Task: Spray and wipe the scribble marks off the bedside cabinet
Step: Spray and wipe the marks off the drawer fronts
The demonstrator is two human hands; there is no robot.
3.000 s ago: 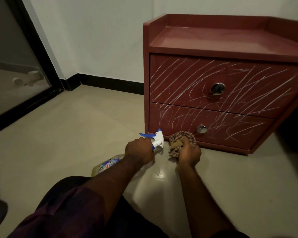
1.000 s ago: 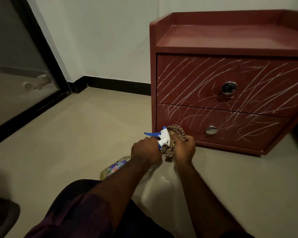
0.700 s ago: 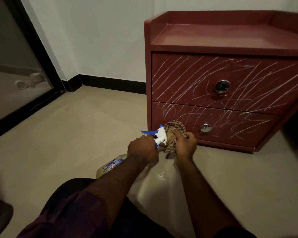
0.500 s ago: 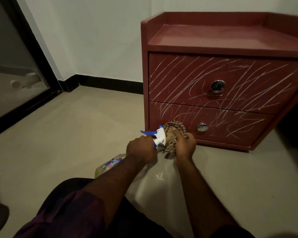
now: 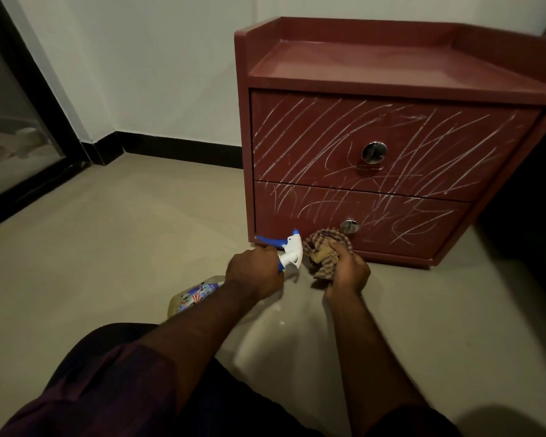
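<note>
The red-brown bedside cabinet (image 5: 401, 70) stands on the floor before me, and white scribble marks (image 5: 312, 143) cover both drawer fronts. My left hand (image 5: 254, 272) grips the neck of a spray bottle (image 5: 289, 250) with a white and blue trigger head; its labelled body (image 5: 196, 293) shows below my wrist. The nozzle points right at a bunched checked cloth (image 5: 323, 252), which my right hand (image 5: 347, 272) holds just in front of the lower drawer's metal knob (image 5: 349, 227).
A beige tiled floor (image 5: 123, 241) spreads to the left. A dark-framed glass door (image 5: 19, 130) fills the left edge, and a black skirting (image 5: 177, 151) runs along the white wall. A dark object (image 5: 533, 197) stands to the cabinet's right.
My hands have drawn slightly apart, leaving a small gap between the spray head and the cloth. The view has shifted, so the cabinet sits a little more to the left.
</note>
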